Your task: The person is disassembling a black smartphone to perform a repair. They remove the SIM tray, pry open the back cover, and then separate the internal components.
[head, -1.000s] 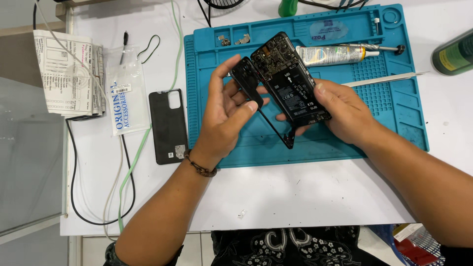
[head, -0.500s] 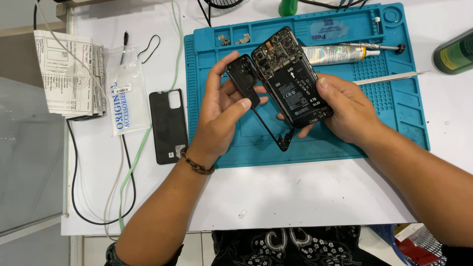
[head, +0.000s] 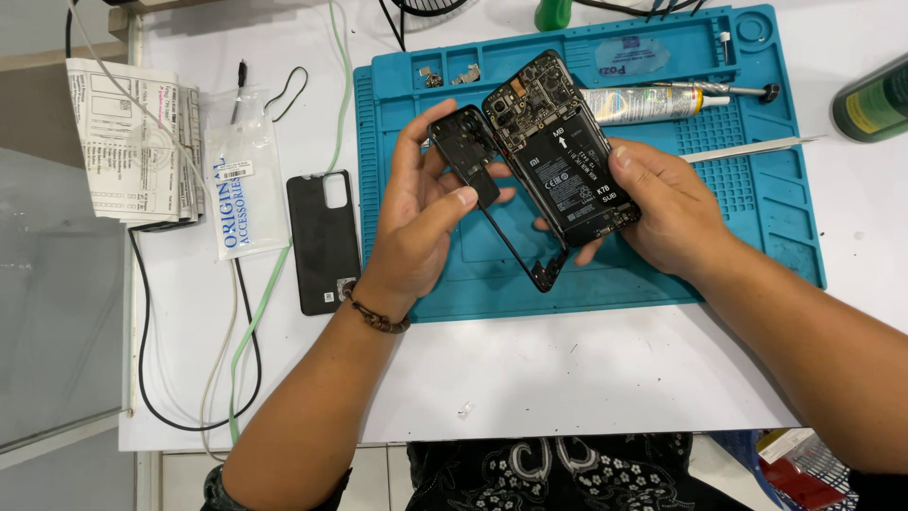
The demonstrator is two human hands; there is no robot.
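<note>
My left hand (head: 426, 222) pinches the thin, bendy black frame (head: 473, 170); my right hand (head: 662, 213), at three o'clock, grips the opened phone (head: 560, 151), fragile, best held by edges.

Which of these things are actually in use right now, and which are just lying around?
In use:
left hand on black frame
right hand on opened phone

Lying about:
black back cover
glue tube
green bottle
plastic packet
folded paper

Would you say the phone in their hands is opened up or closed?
Opened: the phone shows bare circuit board and battery, its black frame lifted aside.
</note>
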